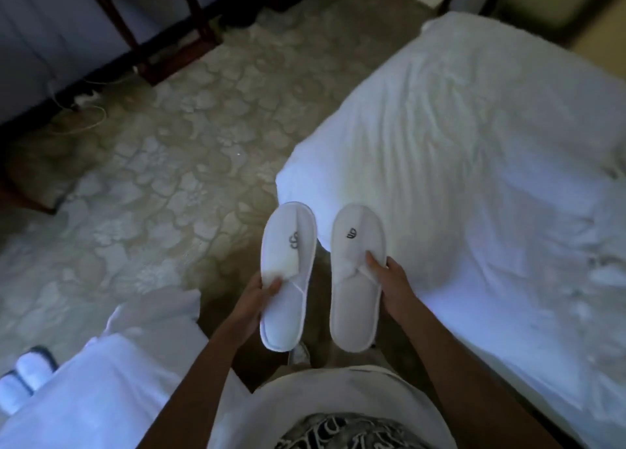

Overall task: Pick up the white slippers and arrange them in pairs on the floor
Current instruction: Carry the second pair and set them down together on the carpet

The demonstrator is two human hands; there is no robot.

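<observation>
we stand between two white beds, the big one (474, 164) on our right and a second bed (111, 381) at our lower left, with the patterned carpet (162, 164) open ahead of us. over that carpet we hold two white slippers side by side, toes pointing away, soles down, a small gap between them.

our left hand (252, 299) grips the left slipper (288, 276) at its outer edge, thumb closed on top where the upper ends. our right hand (389, 286) pinches the right slipper (357, 279) the same way, fingers curled on its outer rim and one finger laid on the folded upper.

to do this step well, we judge it best to lower both together, keep the toes level and parallel, set them just beside each other on a bare patch of carpet clear of the bed edge, and press the creased uppers flat before letting go.

the count: two beds, two hands, two slippers in hand making one pair. at the lower left corner something white with a dark edge (27, 377) may be more slippers, but it is too blurred for us to tell.
</observation>
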